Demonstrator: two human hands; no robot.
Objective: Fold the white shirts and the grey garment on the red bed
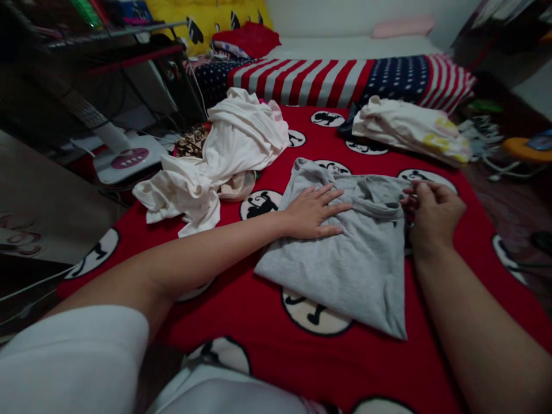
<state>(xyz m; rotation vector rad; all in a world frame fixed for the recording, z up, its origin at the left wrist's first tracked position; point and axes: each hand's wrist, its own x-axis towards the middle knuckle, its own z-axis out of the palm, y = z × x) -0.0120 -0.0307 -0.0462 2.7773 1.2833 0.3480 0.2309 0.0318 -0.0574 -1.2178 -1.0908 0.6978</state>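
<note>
A grey T-shirt (pixel 345 259), partly folded, lies on a red blanket (pixel 241 287) patterned with white circles and black figures. Its round neckline faces away from me, toward the upper right. My left hand (pixel 314 213) rests flat on the upper left of the shirt with its fingers spread. At the shirt's right upper edge, the fingers of my right hand (pixel 433 210) are bent and pinched together on the grey cloth by the collar. Part of that grip is hidden behind the hand itself.
A loose heap of cream clothes (pixel 241 138) lies at the left back. Folded cream clothing with yellow print (pixel 409 126) sits at the right back. Behind is a bed with a stars-and-stripes cover (pixel 310 80). A white fan base (pixel 129 158) and shelf stand left; an orange stool (pixel 526 150) stands right.
</note>
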